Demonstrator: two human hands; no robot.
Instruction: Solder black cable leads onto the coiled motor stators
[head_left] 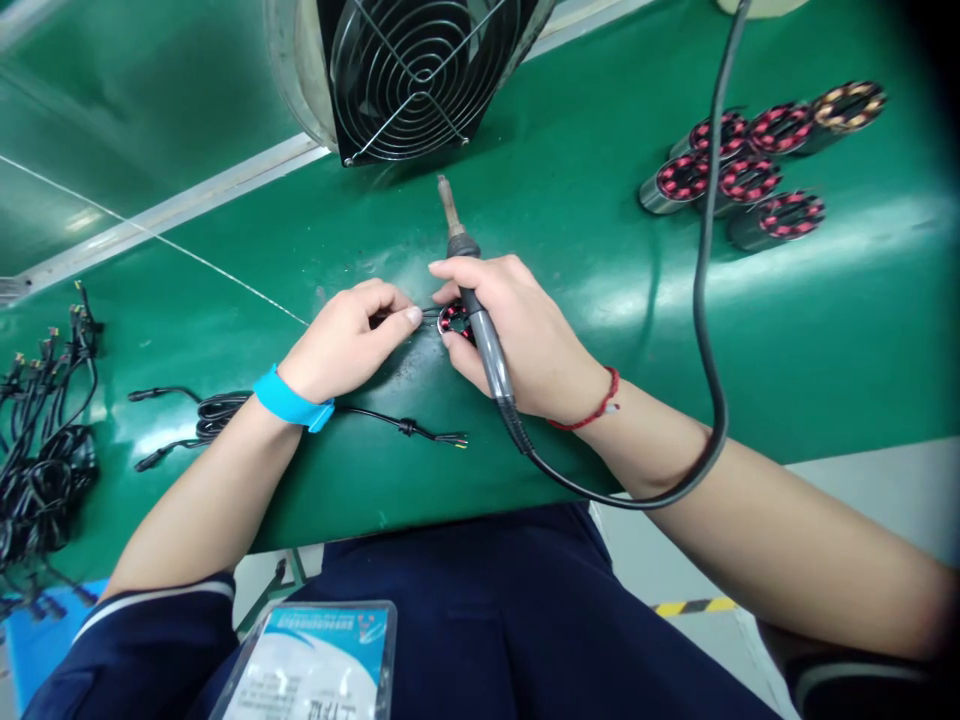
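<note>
My right hand (525,335) is closed around a soldering iron (472,290), whose tip points away from me toward the fan. The same hand's fingers steady a small round coil part (454,321) with red windings on the green table (600,300). My left hand (352,335), with a blue wrist strap (291,402), pinches a thin dark wire at the left side of that coil part. The iron's black cord (705,300) loops off to the right and up.
A black fan (420,75) stands at the back. Several finished coil parts (750,170) sit at the far right. A black cable with bare ends (405,428) lies near my left wrist, and a heap of black cables (45,440) is at the left edge.
</note>
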